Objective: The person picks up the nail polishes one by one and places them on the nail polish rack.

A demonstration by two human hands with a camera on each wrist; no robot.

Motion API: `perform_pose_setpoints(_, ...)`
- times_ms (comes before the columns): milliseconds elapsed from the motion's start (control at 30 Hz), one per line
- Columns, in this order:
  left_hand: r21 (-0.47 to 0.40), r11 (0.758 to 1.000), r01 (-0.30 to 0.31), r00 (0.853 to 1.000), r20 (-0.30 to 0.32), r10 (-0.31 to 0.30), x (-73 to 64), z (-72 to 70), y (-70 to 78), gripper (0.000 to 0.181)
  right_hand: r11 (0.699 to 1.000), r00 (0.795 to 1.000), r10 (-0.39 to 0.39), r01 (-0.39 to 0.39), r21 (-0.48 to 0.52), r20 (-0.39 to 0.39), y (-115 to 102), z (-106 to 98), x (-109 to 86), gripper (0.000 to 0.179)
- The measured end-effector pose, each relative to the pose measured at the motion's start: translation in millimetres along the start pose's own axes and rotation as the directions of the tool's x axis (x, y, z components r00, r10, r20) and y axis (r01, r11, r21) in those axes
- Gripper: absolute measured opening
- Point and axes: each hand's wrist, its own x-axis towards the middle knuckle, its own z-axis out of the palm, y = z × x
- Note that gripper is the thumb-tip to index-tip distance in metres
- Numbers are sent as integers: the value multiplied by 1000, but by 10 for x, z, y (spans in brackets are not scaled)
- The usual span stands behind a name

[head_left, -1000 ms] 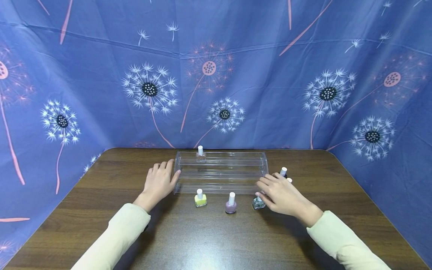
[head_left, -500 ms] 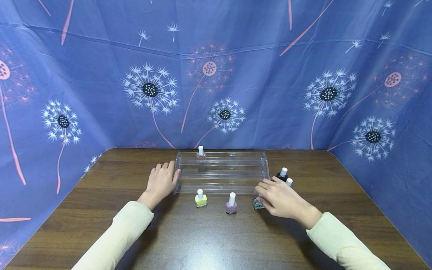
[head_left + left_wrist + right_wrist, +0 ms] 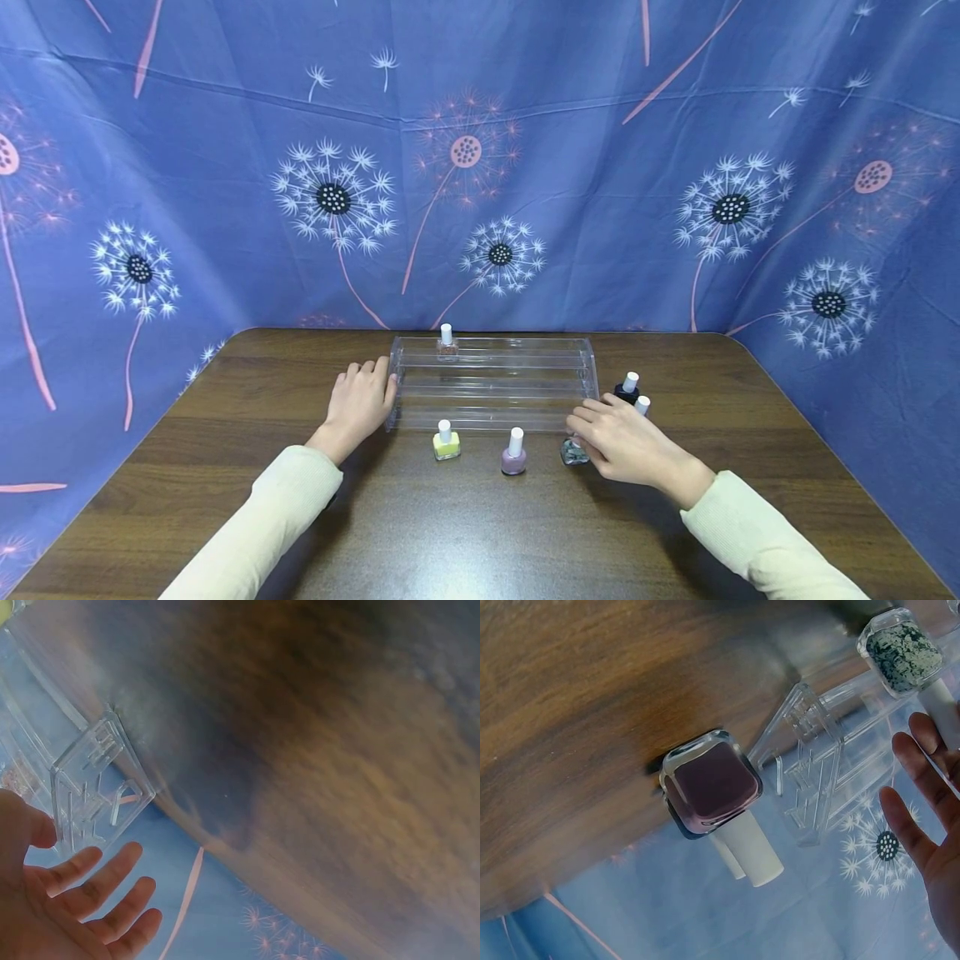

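A clear acrylic display rack (image 3: 491, 389) stands at the back middle of the table. My left hand (image 3: 360, 408) rests against its left end; in the left wrist view its fingers (image 3: 112, 881) are loosely extended beside the end panel. My right hand (image 3: 626, 437) is near the rack's front right corner, and its fingertips pinch the white cap of a nail polish bottle with dark green glitter (image 3: 904, 656). In the head view its cap is mostly hidden by the fingers. A reddish glitter nail polish (image 3: 447, 346) stands on the rack's top tier, toward the left.
Yellow nail polish (image 3: 446, 446) and purple nail polish (image 3: 513, 458) stand in front of the rack. Right of the rack are a black nail polish (image 3: 627, 390) and a dark mauve one (image 3: 716, 784), mostly behind the right hand in the head view. A blue dandelion-print cloth (image 3: 585, 167) hangs behind.
My right hand has shifted slightly down and its thumb has closed in over the glitter bottle's cap, uncovering more of the black bottle. The left hand moved slightly right along the rack's end.
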Motion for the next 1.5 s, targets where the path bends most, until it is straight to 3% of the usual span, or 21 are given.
perform_pose_setpoints(567,29,999,-25,1000,10,24,26,28,-19,35,1000,1000,-9,10,-20,29,17,-24,40,8)
perform_pose_setpoints(1133,30,999,-16,1000,11,16,34,44,-42,36,999,999,-41,41,-34,-11,99,-105,148,13)
perform_pose_setpoints(1500,31,999,-19,1000,4,18,34,48,-41,35,997,999,-43,43,-56,-12,184,-200,249,8)
